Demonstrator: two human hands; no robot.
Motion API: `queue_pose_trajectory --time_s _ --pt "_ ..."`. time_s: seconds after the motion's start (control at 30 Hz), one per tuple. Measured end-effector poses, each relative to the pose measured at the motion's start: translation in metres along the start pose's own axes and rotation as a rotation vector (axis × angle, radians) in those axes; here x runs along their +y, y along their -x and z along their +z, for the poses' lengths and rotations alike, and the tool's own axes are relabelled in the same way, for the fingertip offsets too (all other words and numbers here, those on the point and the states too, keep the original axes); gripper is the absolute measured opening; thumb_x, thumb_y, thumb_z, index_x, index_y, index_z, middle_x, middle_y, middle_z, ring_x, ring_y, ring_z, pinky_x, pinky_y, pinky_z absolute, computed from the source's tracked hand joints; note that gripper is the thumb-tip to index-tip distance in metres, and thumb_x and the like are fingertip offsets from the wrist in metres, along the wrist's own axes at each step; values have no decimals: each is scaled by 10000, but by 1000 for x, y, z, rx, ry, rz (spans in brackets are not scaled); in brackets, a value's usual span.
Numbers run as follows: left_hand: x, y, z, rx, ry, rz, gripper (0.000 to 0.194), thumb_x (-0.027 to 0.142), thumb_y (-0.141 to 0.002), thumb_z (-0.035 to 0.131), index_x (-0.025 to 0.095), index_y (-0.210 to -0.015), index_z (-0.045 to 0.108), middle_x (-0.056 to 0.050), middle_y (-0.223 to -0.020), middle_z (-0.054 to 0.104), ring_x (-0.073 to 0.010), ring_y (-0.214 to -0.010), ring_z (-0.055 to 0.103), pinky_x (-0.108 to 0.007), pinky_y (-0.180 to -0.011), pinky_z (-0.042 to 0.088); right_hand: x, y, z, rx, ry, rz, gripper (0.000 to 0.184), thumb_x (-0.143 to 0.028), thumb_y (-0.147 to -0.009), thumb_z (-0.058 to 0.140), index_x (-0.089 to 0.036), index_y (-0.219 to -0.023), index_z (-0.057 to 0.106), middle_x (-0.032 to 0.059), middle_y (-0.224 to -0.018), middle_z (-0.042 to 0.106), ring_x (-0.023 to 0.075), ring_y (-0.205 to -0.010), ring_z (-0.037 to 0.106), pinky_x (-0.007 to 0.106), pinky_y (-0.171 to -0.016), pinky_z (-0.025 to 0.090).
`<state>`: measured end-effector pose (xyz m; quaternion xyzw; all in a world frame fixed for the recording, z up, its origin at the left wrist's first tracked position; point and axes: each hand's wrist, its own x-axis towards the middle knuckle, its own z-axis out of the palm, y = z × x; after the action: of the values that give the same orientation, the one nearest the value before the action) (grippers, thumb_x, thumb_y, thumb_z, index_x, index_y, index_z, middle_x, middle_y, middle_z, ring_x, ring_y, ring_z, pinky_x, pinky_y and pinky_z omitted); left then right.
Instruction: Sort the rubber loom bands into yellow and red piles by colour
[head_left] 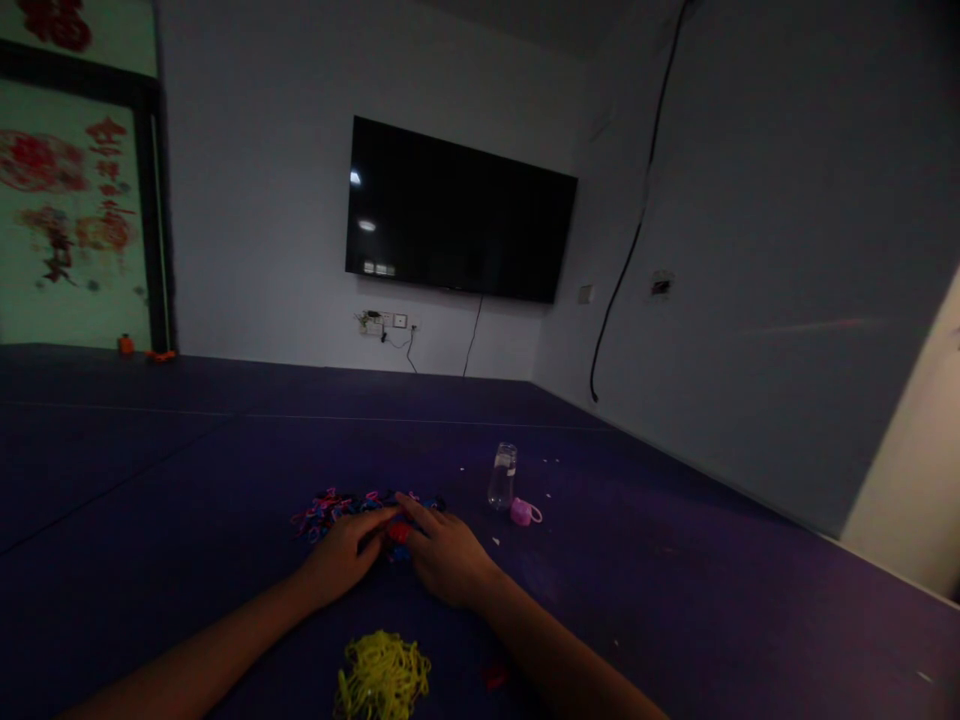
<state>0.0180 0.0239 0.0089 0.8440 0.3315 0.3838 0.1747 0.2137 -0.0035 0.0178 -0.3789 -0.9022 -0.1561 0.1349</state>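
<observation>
A pile of small multicoloured rubber bands, mostly pink, blue and dark, lies on the purple surface ahead of me. My left hand reaches into its near side, thumb apart from the stretched fingers. From the right, my right hand leans over the same pile, its fingertips close to the left ones. A clump of red rubber bands shows at my right thumb and appears pinched there; part of the grip is hidden. Nearer to me sits a heap of yellow rubber bands. Some dim red bands lie beside my right forearm.
A clear bottle stands right of the pile, with its pink looped cap beside it. White scraps dot the purple surface. Against the far wall hang a television and cables. Small orange objects are at far left.
</observation>
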Motion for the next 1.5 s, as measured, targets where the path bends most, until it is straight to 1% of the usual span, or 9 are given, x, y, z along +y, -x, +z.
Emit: queue_pose_trajectory --time_s 0.2,0.3,0.4,0.47,0.6,0.8,1.13,1.37,1.5 --pt "-4 0 0 -4 67 -27 437 153 -789 402 225 -1161 621 -39 -1105 684 -207 -969 641 -336 -876 496 1 0 2 -2 -27 28 454 -165 -852 414 -221 -1302 409 115 -1456 290 253 -1103 525 411 -874 462" --pt "-8 -1 0 21 96 -37 406 187 -830 384 224 -1170 604 -42 -1087 690 -199 -956 645 -323 -844 509 1 0 2 3 -37 40 465 -158 -849 417 -218 -1310 405 118 -1456 289 247 -1079 543 407 -879 460" --pt "-9 -2 0 44 76 -51 372 222 -842 388 206 -1140 609 -53 -1097 682 -207 -991 631 -336 -871 492 0 -1 1 -4 -51 41 455 -157 -862 403 -231 -1311 410 107 -1456 291 239 -1093 537 397 -888 455" --pt "-7 -3 -1 43 77 -68 359 224 -838 393 204 -1125 608 -55 -1109 676 -210 -1020 619 -348 -900 474 0 -1 0 -14 -56 37 456 -160 -869 394 -235 -1319 402 101 -1459 287 233 -1115 524 387 -895 452" --pt "-4 -3 -1 29 155 -91 367 193 -827 385 189 -1142 572 -72 -1101 677 -214 -1020 624 -346 -884 481 0 0 0 -11 -46 24 485 -157 -858 410 -243 -1334 377 91 -1471 265 234 -1150 501 374 -910 443" --pt "2 -2 -4 9 128 -89 321 231 -837 388 212 -1050 626 -49 -1047 688 -202 -974 628 -319 -865 481 2 0 2 -11 -38 21 456 -183 -867 408 -228 -1320 391 109 -1478 243 245 -1129 515 392 -890 452" --pt "3 2 -8 -5 236 -118 409 370 -895 350 218 -1162 620 -54 -1215 622 -250 -1136 541 -399 -1008 374 0 0 0 -1 -42 24 469 -185 -868 405 -222 -1334 380 114 -1474 250 242 -1137 503 392 -893 442" --pt "3 3 -8 -10 254 -99 456 421 -916 325 213 -1251 552 -51 -1296 561 -237 -1225 469 -405 -1057 314 0 -1 -1 -8 -32 38 526 -170 -861 405 -236 -1376 318 116 -1471 260 239 -1116 521 391 -900 440" --pt "2 3 -8 -19 231 -116 462 437 -922 308 222 -1244 559 -50 -1298 560 -230 -1207 488 -405 -1047 329 0 -1 -1 -3 -33 40 553 -168 -862 407 -263 -1392 285 101 -1480 241 232 -1131 506 383 -900 438"
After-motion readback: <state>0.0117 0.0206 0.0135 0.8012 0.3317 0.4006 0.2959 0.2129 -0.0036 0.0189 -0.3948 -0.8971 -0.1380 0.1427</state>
